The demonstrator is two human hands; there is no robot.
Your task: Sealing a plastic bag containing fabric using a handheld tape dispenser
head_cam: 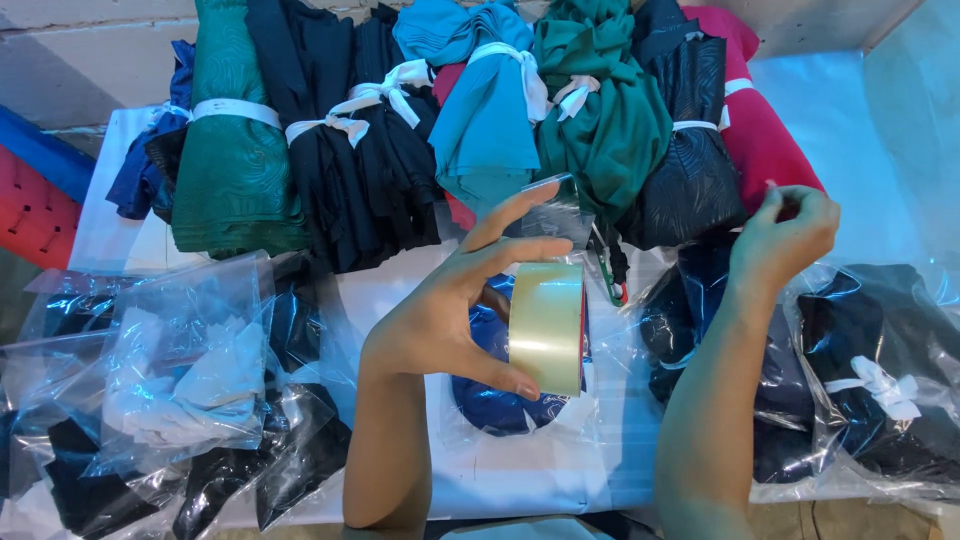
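My left hand (455,310) grips a roll of clear packing tape (546,328), held upright above a plastic bag holding a blue garment (492,405). A strip of clear tape (560,208) stretches up from the roll toward the right. My right hand (785,235) is raised at the right with its fingers pinched together, apparently on the tape's end, over a bagged dark garment (690,320).
Bundles of folded cloth tied with white strips (480,110) in green, black, teal and red lie along the back. Clear bags with garments (180,390) pile at the left, and more bagged dark clothes (880,370) at the right. A red and blue crate (35,190) stands far left.
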